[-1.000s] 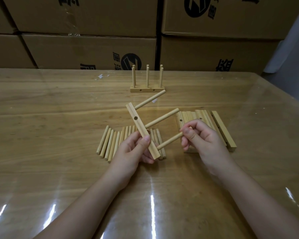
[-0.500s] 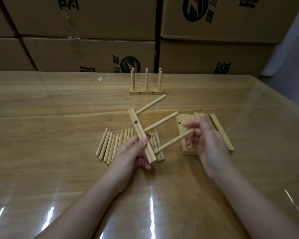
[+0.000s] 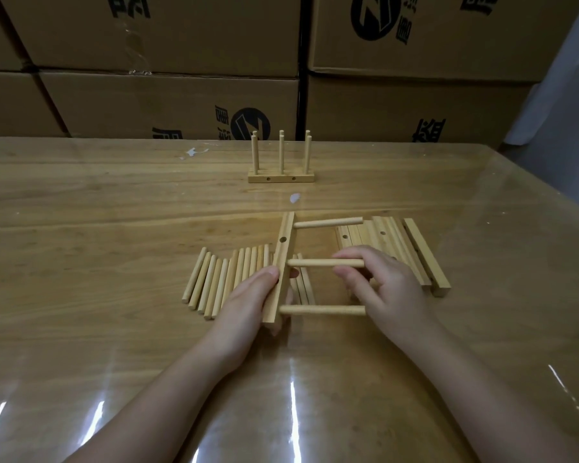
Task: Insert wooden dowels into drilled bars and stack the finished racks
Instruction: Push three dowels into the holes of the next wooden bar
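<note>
My left hand (image 3: 244, 305) grips a drilled wooden bar (image 3: 284, 252) by its lower half and holds it just above the table, nearly upright in the view. Three dowels stick out of it to the right: an upper one (image 3: 328, 223), a middle one (image 3: 315, 263) and a lower one (image 3: 321, 310). My right hand (image 3: 388, 289) pinches the free end of the middle dowel between forefinger and thumb. A finished rack (image 3: 281, 178) with upright dowels stands farther back on the table.
A row of loose dowels (image 3: 221, 279) lies on the table under and left of my left hand. Several drilled bars (image 3: 398, 242) lie side by side behind my right hand. Stacked cardboard boxes (image 3: 168, 105) line the table's far edge.
My left hand has turned the bar so that the dowels now point straight right. My right hand has left the lower dowel and taken the middle one.
</note>
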The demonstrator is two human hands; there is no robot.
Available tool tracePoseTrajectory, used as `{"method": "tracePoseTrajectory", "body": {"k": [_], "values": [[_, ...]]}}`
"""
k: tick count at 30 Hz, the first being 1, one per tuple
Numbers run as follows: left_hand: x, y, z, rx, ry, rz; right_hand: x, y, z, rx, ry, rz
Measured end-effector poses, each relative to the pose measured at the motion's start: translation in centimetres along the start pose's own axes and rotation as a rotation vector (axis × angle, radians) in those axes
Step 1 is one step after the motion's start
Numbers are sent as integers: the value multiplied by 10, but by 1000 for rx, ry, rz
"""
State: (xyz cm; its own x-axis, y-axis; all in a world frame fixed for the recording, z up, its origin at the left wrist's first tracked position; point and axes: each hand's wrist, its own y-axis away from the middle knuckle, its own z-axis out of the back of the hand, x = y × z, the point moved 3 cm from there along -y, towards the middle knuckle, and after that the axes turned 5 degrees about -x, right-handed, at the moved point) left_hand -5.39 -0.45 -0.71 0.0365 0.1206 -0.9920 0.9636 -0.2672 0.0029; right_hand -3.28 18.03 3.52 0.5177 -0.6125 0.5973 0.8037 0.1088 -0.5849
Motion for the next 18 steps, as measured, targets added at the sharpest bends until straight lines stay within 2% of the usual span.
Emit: {"method": "tracePoseTrajectory", "body": {"k": [6, 9, 18], "values": [[-9, 5, -7, 24, -205, -34, 1, 0, 1, -38, 9, 63], [-12, 8, -7, 25, -286, -44, 1, 1, -1, -40, -35, 23], [-13, 9, -6, -4, -338, -21, -3, 1, -4, -5, -93, -61]]}}
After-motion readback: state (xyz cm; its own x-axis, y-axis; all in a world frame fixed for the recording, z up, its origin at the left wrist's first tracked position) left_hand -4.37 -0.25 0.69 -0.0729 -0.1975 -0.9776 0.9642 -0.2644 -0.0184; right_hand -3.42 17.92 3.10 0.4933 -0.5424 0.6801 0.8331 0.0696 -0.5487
